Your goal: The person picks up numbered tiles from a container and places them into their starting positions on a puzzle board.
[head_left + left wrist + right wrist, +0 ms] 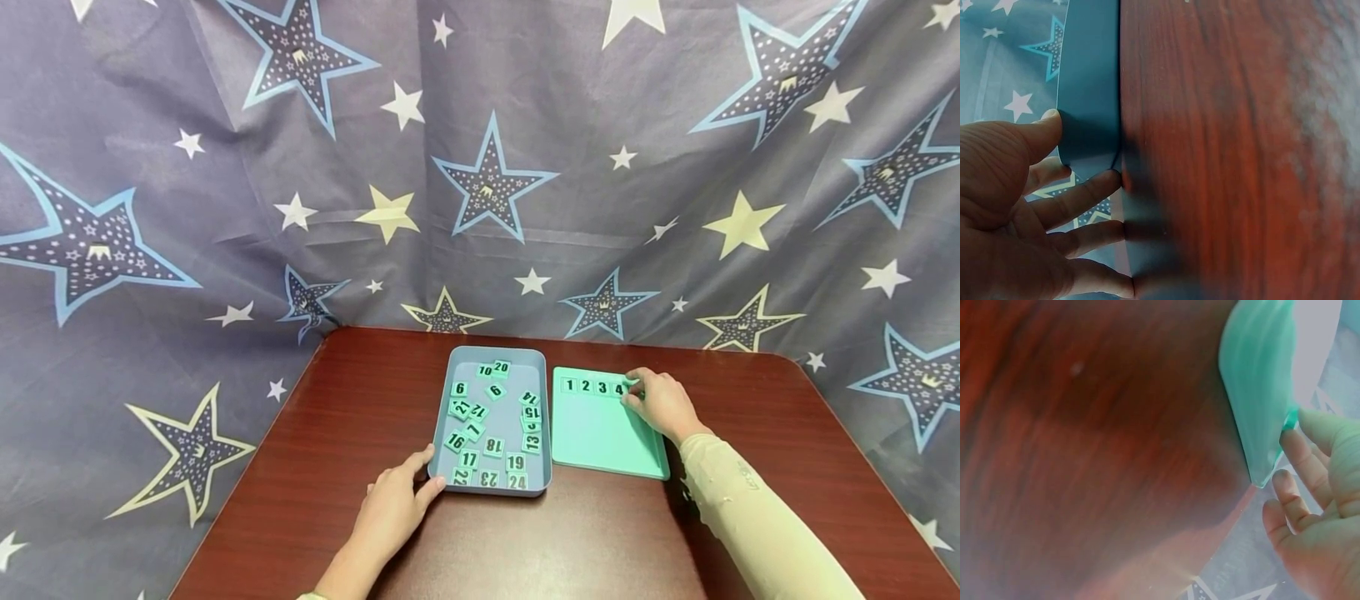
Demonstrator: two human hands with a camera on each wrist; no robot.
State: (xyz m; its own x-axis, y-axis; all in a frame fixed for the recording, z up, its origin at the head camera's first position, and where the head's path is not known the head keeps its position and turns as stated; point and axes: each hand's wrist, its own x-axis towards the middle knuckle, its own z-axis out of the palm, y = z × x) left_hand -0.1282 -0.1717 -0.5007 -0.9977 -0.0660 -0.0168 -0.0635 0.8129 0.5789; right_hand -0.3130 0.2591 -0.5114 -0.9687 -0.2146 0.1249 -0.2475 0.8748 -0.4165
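A grey-blue tray [501, 419] holds many loose green number tiles, among them the 18 tile [493, 447] and the 19 tile [516, 462]. My left hand [393, 504] touches the tray's near left corner, its fingers spread and mostly straight. Right of the tray lies a flat green board [603, 429] with tiles 1, 2, 3 and 4 in a row along its far edge. At the far right corner of this board, my right hand [663, 404] pinches a small green tile [1290, 417] between thumb and index finger. The number on that tile is hidden.
Everything stands on a dark red wooden table [360, 400] with rounded far corners. Behind it hangs a grey-purple cloth [525, 83] printed with stars. The tray and the board stand side by side with a narrow gap between.
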